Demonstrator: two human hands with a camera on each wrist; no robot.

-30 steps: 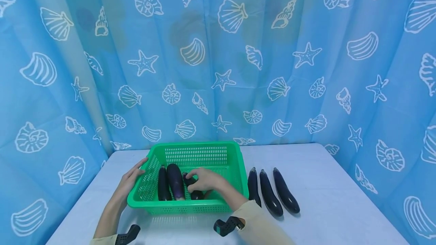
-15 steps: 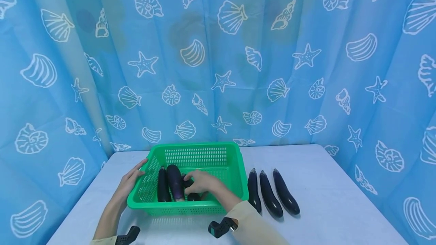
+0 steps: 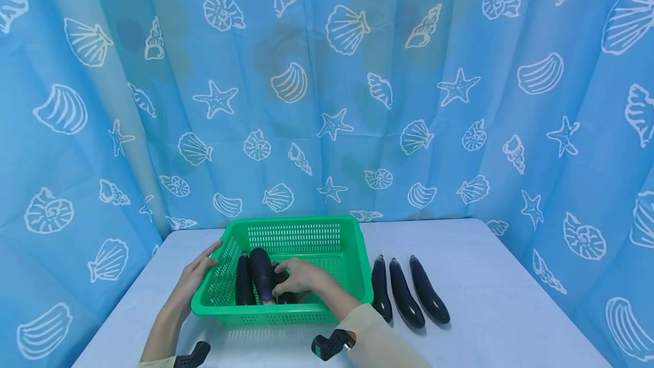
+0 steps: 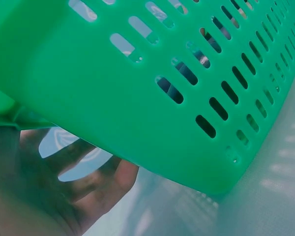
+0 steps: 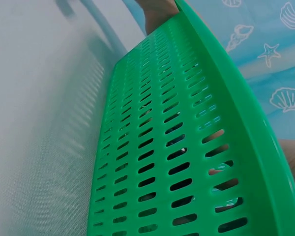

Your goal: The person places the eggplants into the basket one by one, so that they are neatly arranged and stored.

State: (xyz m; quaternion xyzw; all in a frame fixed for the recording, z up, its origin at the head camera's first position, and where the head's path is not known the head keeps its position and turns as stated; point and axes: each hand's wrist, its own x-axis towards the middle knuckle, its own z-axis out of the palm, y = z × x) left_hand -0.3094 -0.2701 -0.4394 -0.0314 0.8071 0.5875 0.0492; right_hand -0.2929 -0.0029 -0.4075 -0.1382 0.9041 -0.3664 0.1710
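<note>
A green perforated plastic basket (image 3: 281,310) stands on the table. My left hand (image 3: 191,277) rests against its left rim; in the left wrist view, the fingers (image 4: 108,184) are spread at the outer wall. Inside, my right hand (image 3: 300,276) grips a dark eggplant (image 3: 280,277) between thumb and fingers, partly hiding it. Left of that lie a thick eggplant (image 3: 261,274) and a slim eggplant (image 3: 244,283), side by side. The right wrist view mostly shows the basket's slotted front wall (image 5: 157,137), which hides the gripping fingers.
Three eggplants lie in a row on the white table right of the basket: a left one (image 3: 380,288), a middle one (image 3: 405,297) and a right one (image 3: 428,291). A blue shell-patterned curtain (image 3: 327,101) hangs behind the table and along both sides.
My right hand has shifted slightly left with the eggplant, bringing it close beside the thick one. The left hand stays at the basket's rim.
</note>
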